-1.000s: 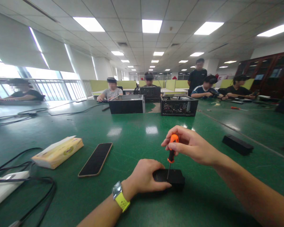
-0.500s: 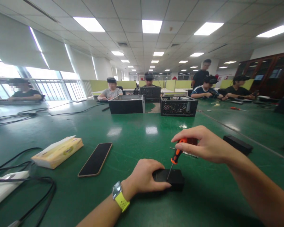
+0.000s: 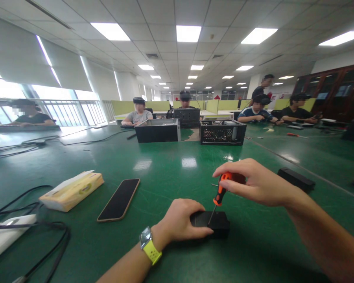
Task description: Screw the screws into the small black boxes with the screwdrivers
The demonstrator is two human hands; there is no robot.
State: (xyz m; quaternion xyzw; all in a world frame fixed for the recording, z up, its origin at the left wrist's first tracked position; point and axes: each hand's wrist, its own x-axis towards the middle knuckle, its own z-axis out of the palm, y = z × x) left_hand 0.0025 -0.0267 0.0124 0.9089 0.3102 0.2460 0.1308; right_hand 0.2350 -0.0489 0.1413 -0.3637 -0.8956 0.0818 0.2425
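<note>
On the green table in front of me lies a small black box-shaped part [image 3: 221, 225]. My left hand [image 3: 184, 220], with a watch on a yellow-green strap at its wrist, grips this part from the left, thumb along the near side. My right hand [image 3: 247, 181] holds an orange and black screwdriver [image 3: 220, 192] by the handle, between thumb and fingers. The shaft leans slightly, and its tip meets the top of the black part close to my left thumb. Whether a screw sits under the tip I cannot tell. A thin metal piece lies partly hidden behind the screwdriver.
A phone [image 3: 118, 200] and a tissue pack [image 3: 72, 191] lie to the left, beside black cables and a white power strip [image 3: 10, 236]. Another black block [image 3: 296, 179] is at the right. Open computer cases [image 3: 222, 133] stand farther back, with several people around the table.
Both hands, the screwdriver and the black part stay almost in place. In the background, the standing person has shifted to the right.
</note>
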